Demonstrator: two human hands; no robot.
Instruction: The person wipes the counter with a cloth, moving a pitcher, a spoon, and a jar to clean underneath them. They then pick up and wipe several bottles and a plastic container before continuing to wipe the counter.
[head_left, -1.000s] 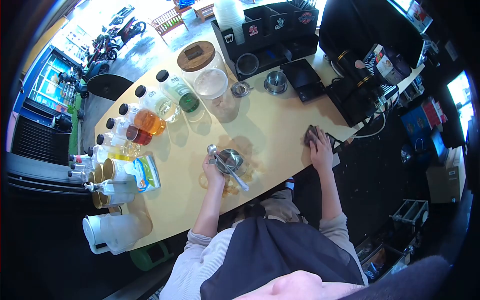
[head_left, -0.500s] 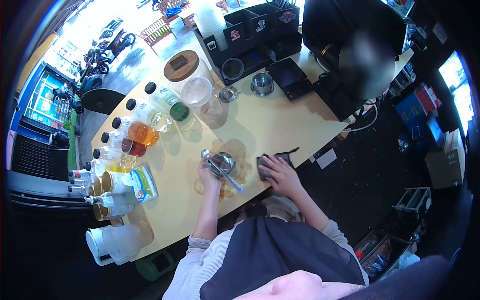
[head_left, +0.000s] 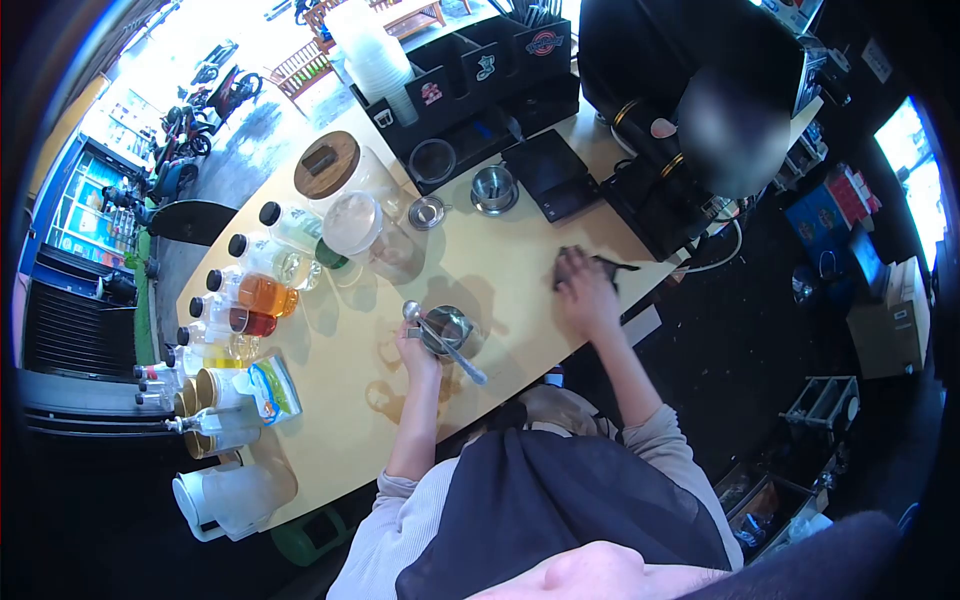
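My left hand point(head_left: 418, 358) is closed around the handle side of a shiny metal cup point(head_left: 447, 322) near the front of the table. A long-handled metal spoon point(head_left: 462, 365) lies across the cup, its bowl end by my thumb. Farther right, my right hand point(head_left: 588, 296) presses a dark cloth point(head_left: 608, 267) against the tabletop, with a thin strip of it sticking out to the right. Brown wet marks point(head_left: 385, 397) show on the wood beside and in front of my left hand.
On the table point(head_left: 330, 440) stand several syrup bottles point(head_left: 262, 292), a wooden-lidded jar point(head_left: 327, 165), a clear plastic tub point(head_left: 355, 225), a wipes pack point(head_left: 272, 388) and a frosted pitcher point(head_left: 235, 498). Behind are a metal cup point(head_left: 493, 188), a black scale point(head_left: 550, 170) and a black organizer point(head_left: 470, 90).
My right hand has slid the cloth away from me and to the right. Fewer brown marks show around the cup. My left hand still holds the cup, and the view has shifted slightly.
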